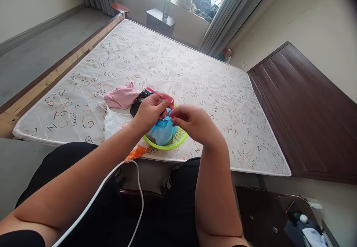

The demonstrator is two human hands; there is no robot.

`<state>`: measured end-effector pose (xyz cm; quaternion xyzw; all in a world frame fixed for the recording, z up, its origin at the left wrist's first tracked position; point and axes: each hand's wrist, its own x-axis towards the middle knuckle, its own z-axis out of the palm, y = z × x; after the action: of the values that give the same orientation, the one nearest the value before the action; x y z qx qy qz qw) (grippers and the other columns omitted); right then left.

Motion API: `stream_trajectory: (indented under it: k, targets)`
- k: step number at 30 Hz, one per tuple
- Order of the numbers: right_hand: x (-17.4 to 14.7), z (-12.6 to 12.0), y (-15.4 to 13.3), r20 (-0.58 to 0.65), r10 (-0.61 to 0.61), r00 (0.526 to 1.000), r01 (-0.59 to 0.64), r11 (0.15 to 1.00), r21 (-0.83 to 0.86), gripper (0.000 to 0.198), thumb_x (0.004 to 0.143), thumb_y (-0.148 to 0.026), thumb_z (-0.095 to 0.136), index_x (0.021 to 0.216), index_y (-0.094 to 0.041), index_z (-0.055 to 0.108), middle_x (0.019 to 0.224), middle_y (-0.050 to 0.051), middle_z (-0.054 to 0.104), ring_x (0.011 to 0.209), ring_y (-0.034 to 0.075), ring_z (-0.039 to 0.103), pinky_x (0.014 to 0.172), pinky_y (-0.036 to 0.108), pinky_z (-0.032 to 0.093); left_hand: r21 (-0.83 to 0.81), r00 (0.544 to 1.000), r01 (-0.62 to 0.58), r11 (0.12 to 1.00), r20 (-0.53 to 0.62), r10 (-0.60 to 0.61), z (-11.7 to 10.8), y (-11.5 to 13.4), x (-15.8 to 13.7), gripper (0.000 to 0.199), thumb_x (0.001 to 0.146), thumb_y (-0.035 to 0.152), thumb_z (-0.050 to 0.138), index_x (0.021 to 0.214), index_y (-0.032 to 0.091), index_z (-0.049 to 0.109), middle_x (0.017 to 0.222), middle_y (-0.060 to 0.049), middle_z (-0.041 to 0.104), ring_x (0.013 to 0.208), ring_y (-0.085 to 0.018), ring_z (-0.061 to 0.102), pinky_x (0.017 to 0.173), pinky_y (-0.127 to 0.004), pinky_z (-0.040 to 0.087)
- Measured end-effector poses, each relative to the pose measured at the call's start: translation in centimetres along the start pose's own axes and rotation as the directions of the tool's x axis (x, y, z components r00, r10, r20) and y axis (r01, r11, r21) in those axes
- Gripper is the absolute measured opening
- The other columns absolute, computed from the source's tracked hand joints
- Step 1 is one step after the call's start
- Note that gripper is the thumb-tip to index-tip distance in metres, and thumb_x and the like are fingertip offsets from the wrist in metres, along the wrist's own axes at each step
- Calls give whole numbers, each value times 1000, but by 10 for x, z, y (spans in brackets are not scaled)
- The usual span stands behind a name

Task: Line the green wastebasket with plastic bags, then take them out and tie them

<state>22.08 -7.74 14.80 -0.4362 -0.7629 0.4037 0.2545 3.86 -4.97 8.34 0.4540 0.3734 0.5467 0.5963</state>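
A blue plastic bag [162, 132] with a bulging shape sits in a lime-green mesh basket [182, 138] near the mattress's front edge. Above the bag, my left hand [152, 109] is closed on a thin pinkish-red strip [159, 93], which loops across my fingers. My right hand [192, 122] pinches at the gathered top of the bag, with a bit of red at the fingertips. Whether it grips the strip's end or the bag itself is hard to make out. Fingers of both hands nearly meet and partly hide the bag's neck.
Left of the basket lie a pink cloth [121, 96], a black plastic bag [136, 105] and a white-and-orange plastic bag [115, 122] on the letter-patterned mattress [209, 87]. A white cable [141, 195] hangs across my lap. A dark chair [267, 209] holds clothes at lower right.
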Motion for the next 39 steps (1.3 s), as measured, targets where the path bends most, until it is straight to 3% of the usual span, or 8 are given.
stream_trajectory:
  k: [5, 9, 14, 22, 26, 33, 35, 39]
  targets:
    - [6, 10, -5, 0, -77, 997, 77, 987, -143, 14, 93, -17, 64, 91, -24, 76, 96, 1, 76, 88, 16, 69, 83, 33, 55, 61, 999, -7, 998, -35, 9, -3, -1, 2, 34, 79, 45, 85, 86, 16, 69, 73, -4, 69, 59, -12, 61, 54, -25, 48]
    - [8, 13, -7, -6, -117, 993, 113, 971, -211, 18, 94, -13, 63, 93, -23, 78, 101, 2, 77, 93, 17, 70, 87, 34, 56, 49, 1000, 6, 999, -31, -4, -6, 0, 2, 31, 77, 41, 83, 93, 16, 72, 81, -5, 72, 69, -15, 65, 61, -27, 53]
    - [8, 14, -8, -16, -141, 990, 132, 957, -258, 27, 97, -11, 58, 103, -26, 80, 112, 3, 78, 100, 18, 71, 91, 36, 57, 1, 997, 59, 998, 50, -59, -11, 4, 2, 36, 75, 23, 79, 110, 15, 76, 90, -6, 74, 80, -17, 67, 70, -28, 54]
    - [10, 15, -6, 20, -144, 989, 143, 938, -317, 25, 99, -14, 59, 104, -25, 81, 113, 4, 78, 105, 19, 71, 96, 37, 57, -115, 988, 107, 988, 128, -92, -17, 8, 5, 32, 75, 23, 78, 106, 14, 80, 95, -9, 74, 86, -19, 69, 75, -32, 56]
    - [9, 17, -7, 52, -123, 991, 133, 938, -320, 24, 99, -15, 59, 103, -24, 81, 114, 5, 78, 105, 20, 71, 97, 38, 56, 7, 988, 53, 999, 143, -54, -20, 6, 5, 35, 74, 33, 88, 102, 14, 80, 98, -10, 76, 91, -21, 71, 81, -33, 58]
    - [6, 13, -10, 96, -110, 989, 128, 970, -209, 21, 99, -23, 63, 104, -29, 82, 113, 3, 78, 105, 21, 70, 99, 42, 55, 222, 995, -49, 974, 97, 28, -22, 6, 6, 32, 76, 39, 87, 98, 16, 80, 89, -8, 77, 80, -20, 73, 72, -33, 61]
    - [4, 9, -9, 40, -82, 996, 87, 985, -148, 21, 100, -28, 62, 107, -29, 81, 111, 3, 78, 103, 21, 70, 96, 41, 56, 246, 994, -69, 967, 99, 46, -22, 7, 6, 32, 78, 41, 87, 97, 16, 80, 86, -8, 77, 75, -19, 72, 68, -31, 60]
    - [9, 3, 7, -278, 14, 961, -13, 1000, 7, 27, 102, -34, 56, 120, -28, 75, 106, 4, 75, 103, 20, 69, 94, 40, 56, 260, 992, -97, 961, 106, 71, -22, 8, 5, 30, 80, 41, 86, 96, 17, 79, 82, -7, 75, 69, -16, 69, 64, -29, 58]
